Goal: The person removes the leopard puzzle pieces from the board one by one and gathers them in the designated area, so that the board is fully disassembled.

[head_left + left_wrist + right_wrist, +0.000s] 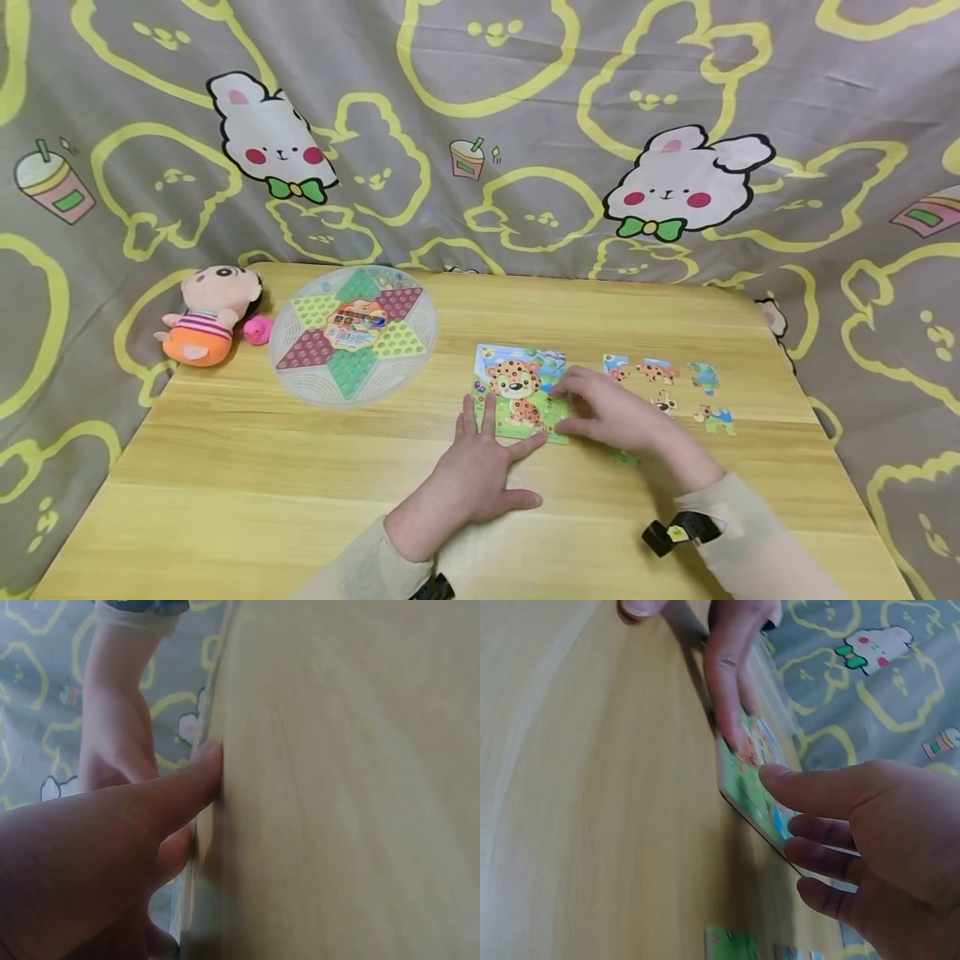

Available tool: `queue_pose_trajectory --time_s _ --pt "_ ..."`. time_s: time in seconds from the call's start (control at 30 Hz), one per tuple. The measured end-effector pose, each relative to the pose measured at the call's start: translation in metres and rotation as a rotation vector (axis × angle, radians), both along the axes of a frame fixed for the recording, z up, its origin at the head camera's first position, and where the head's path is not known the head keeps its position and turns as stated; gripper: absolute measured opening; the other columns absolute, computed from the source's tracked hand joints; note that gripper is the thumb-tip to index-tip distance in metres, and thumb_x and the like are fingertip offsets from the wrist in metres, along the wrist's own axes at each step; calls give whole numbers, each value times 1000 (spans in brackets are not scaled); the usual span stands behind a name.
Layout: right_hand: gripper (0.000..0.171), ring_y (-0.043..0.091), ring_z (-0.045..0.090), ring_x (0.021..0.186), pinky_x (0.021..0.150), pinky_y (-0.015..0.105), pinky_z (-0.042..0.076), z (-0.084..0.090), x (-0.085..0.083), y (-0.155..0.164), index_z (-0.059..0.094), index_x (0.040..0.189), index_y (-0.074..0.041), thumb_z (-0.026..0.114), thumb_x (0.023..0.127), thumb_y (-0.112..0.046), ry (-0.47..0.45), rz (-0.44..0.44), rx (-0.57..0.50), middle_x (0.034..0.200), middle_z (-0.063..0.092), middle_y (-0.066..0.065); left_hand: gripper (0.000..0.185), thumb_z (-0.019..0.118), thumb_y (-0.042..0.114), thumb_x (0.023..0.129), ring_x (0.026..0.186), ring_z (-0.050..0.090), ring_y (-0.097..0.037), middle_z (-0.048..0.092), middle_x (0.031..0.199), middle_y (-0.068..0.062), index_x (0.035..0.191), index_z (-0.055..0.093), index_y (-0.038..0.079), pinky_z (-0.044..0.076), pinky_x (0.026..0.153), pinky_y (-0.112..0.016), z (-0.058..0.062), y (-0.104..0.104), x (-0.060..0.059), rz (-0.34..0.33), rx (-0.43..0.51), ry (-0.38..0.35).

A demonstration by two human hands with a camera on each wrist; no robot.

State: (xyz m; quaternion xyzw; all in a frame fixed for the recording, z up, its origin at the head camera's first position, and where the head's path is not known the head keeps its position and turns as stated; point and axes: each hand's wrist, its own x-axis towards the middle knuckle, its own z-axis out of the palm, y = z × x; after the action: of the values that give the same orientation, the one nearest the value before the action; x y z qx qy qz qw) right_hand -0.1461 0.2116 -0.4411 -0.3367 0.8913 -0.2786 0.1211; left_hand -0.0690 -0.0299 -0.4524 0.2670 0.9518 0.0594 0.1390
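Where the wooden table (300, 467) shows centre frame in the head view, lying flat: square puzzle board (519, 392), leopard picture on green and blue ground, most of the picture filled in. Right of it, loose puzzle pieces (667, 387) scattered, apart from one another; one green piece (624, 457) at the right wrist, lower down. Upper left of the table: round clear game tray (354, 333) with a red and green star pattern and a label at its middle; contents under the lid cannot be made out. Left of that, plush doll (210, 315) in a striped top, small pink duck (257, 330) just beside it.

Left hand (480, 475) flat on the table below the board, palm down, fingers straight and spread, fingertips reaching onto the lower edge of the board, thumb out to the side. Right hand (611, 412) over the right edge of the board, fingers gently bent, tips on the board surface; right wrist view shows thumb and fingers (817, 851) apart, pressing rather than pinching. Patterned cloth (525, 125) with rabbits hanging behind.
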Motion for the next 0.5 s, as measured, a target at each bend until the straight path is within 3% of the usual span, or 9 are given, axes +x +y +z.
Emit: queue_pose_trajectory --time_s 0.2,0.5 --pt "45 13 52 82 70 28 47 -5 -1 -9 65 120 -11 80 83 -31 9 -6 46 100 58 -6 81 47 81 80 132 5 -68 13 153 -38 151 22 52 26 107 -68 0 1 0 -2 0 1" --pt "48 12 54 83 74 29 49 -7 -1 -15 61 122 -7 81 81 -22 -31 -52 61 94 58 -5 81 46 82 80 132 6 -68 11 152 -39 151 21 52 27 106 -67 1 0 0 -4 -19 10"
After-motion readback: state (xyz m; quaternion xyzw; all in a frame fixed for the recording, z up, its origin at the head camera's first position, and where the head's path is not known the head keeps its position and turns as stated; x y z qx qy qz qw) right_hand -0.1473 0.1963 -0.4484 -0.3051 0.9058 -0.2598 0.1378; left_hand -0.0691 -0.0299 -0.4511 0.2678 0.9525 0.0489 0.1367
